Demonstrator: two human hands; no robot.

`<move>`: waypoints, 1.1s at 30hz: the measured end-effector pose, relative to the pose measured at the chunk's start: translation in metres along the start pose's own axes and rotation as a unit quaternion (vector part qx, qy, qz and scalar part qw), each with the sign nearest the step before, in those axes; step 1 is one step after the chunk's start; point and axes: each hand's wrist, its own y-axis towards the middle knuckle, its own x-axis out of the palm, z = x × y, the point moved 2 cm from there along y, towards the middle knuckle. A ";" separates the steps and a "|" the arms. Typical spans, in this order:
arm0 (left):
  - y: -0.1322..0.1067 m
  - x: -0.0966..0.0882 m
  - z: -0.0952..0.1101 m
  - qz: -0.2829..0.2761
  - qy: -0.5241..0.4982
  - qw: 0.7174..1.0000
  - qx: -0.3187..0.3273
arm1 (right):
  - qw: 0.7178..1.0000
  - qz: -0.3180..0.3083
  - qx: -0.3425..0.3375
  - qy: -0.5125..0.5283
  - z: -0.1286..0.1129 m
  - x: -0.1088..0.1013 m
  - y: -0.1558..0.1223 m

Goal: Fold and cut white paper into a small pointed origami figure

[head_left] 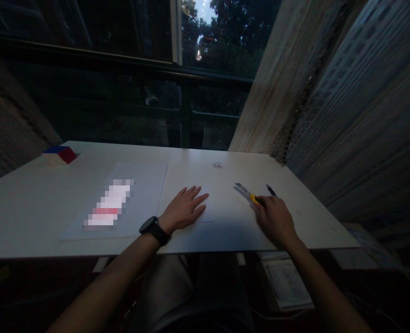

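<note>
My left hand [184, 207] lies flat with fingers spread, pressing on a small white sheet of paper [204, 216] that is hard to tell from the white table. A dark watch [154, 230] is on that wrist. To the right, my right hand [273, 217] is wrapped round a yellow and black utility knife [255, 198], its blade out and pointing to the far left, apart from the paper. Just beyond that hand lies a dark pen [271, 190], partly hidden by it.
Large white sheets [149, 185] lie on the white table [315, 226] at left, with a phone-shaped blurred patch [109, 203] on them. A red, blue and white block [59, 155] sits far left. A small thin object [217, 165] lies near the back edge. Curtains flank the window.
</note>
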 end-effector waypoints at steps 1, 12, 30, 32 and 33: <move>0.000 0.000 0.000 0.006 0.000 1.000 -0.002 | 0.999 -0.007 0.034 -0.035 0.003 -0.003 0.004; -0.002 -0.004 0.004 0.084 -0.014 0.996 0.003 | 0.952 -0.071 0.201 -0.219 0.010 -0.005 0.011; -0.024 0.003 0.031 0.053 -0.064 0.995 -0.048 | 0.709 -0.130 0.266 0.640 -0.071 0.022 0.040; -0.025 0.003 0.032 0.064 -0.080 0.993 -0.050 | 0.647 -0.132 0.305 0.686 -0.085 0.026 0.047; -0.025 0.003 0.033 0.068 -0.087 0.993 -0.049 | 0.630 -0.136 0.319 0.695 -0.090 0.026 0.050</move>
